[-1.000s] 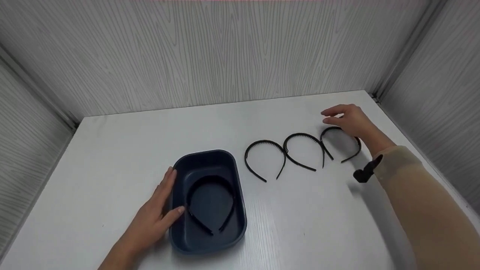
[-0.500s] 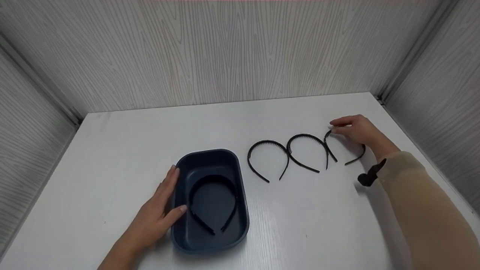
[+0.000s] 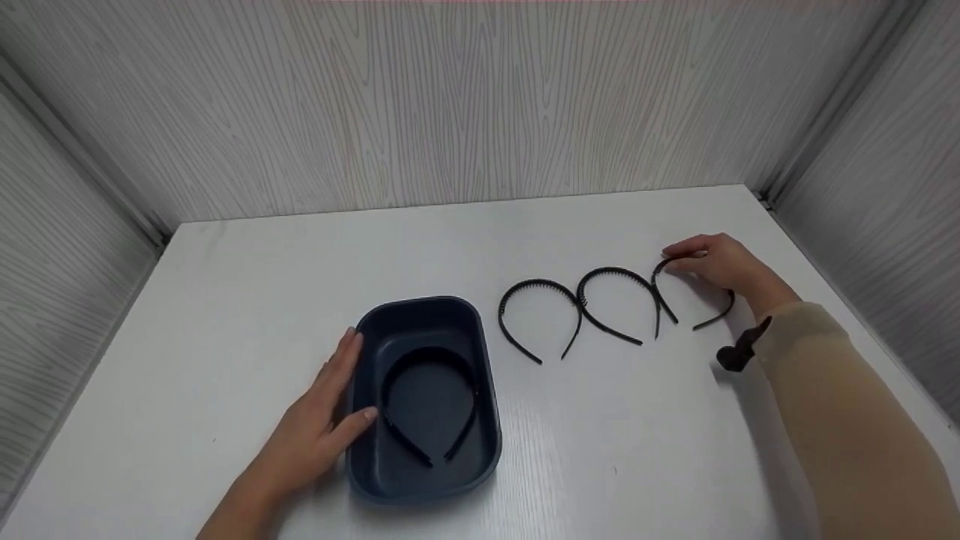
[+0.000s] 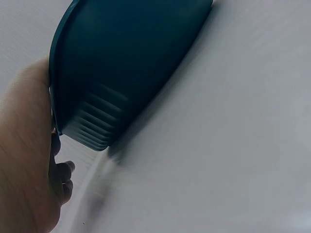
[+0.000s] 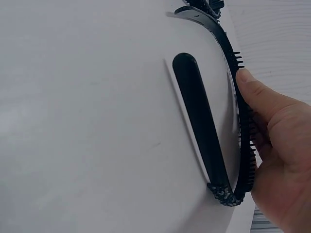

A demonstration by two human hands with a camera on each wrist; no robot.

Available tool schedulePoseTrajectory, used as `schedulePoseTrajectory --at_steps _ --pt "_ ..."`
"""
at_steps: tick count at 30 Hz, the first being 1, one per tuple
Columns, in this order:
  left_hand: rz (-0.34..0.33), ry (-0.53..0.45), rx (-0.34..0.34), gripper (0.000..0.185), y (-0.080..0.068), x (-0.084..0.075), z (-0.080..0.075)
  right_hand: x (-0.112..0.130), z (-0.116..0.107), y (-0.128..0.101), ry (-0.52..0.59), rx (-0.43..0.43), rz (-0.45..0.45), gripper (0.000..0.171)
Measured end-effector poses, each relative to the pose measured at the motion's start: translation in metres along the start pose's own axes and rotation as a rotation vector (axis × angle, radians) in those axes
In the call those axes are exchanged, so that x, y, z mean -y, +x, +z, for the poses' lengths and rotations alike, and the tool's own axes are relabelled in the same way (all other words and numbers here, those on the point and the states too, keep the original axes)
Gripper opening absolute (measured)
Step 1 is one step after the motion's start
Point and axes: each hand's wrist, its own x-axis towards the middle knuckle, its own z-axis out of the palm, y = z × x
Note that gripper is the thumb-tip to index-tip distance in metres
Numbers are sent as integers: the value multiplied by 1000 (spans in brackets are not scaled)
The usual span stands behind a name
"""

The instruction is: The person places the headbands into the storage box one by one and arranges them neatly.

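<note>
My left hand (image 3: 319, 424) grips the left rim of a dark blue plastic box (image 3: 489, 397), thumb over the edge and fingers along the outer side. Inside the box lies a black headband (image 3: 409, 445). Farther right, my right hand (image 3: 724, 264) pinches the top of another black headband (image 5: 197, 107) between thumb and fingers. In the right wrist view its teeth point toward the palm, which hides some of them. Left of that hand, two more toothed headbands, a middle one (image 3: 611, 269) and a left one (image 3: 540, 282), lie in a row on the table.
The white tabletop (image 3: 585, 450) is bounded by a wood-grain panel (image 3: 450, 105) at the back and by panels on both sides. Near the right cuff hangs a small black piece (image 3: 735, 356).
My right hand has come down from above the rightmost headband and taken hold of its top. My left hand stays on the box, and the view has shifted slightly.
</note>
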Motion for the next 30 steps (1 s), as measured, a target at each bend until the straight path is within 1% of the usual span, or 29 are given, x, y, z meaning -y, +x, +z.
schedulePoseTrajectory --at_steps 9,14,19,24,30 --pt "-8 0 4 87 3 0 2 -5 1 -1 -14 -14 -10 47" --pt "3 -10 -3 87 4 0 2 -3 0 -1 -28 -23 -34 45" --pt "8 -7 -4 87 4 0 2 -3 -1 0 -36 -18 -37 46" --pt "21 -1 -7 86 4 0 2 -5 1 2 -33 -24 -38 45" --pt "25 -4 -8 87 5 1 1 -5 1 3 0 -32 -35 42"
